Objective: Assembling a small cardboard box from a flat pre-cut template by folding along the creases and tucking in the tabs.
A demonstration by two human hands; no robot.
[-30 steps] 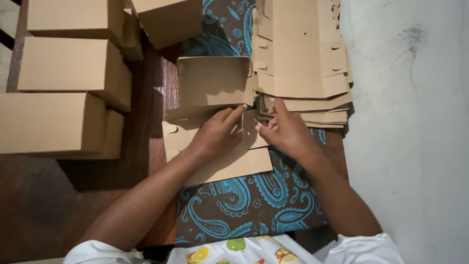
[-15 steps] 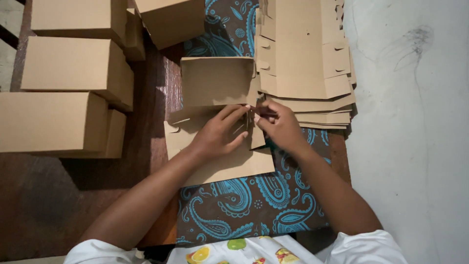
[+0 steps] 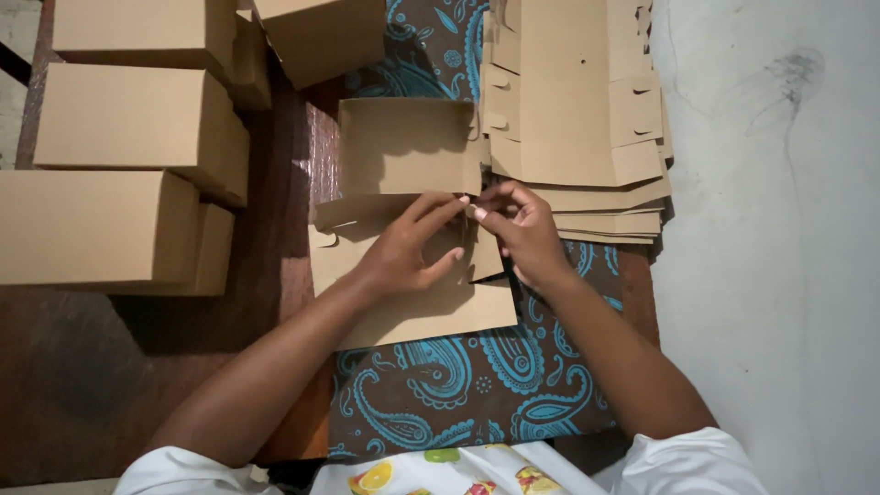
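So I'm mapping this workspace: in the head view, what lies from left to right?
Stacked closed cardboard boxes → half-folded box blank under the left hand → right hand → pile of flat box blanks → pale wall.

Two hands, the left hand and the right hand, on one half-folded box blank; six made-up cardboard boxes at the left; one stack of flat blanks; one paisley cloth.
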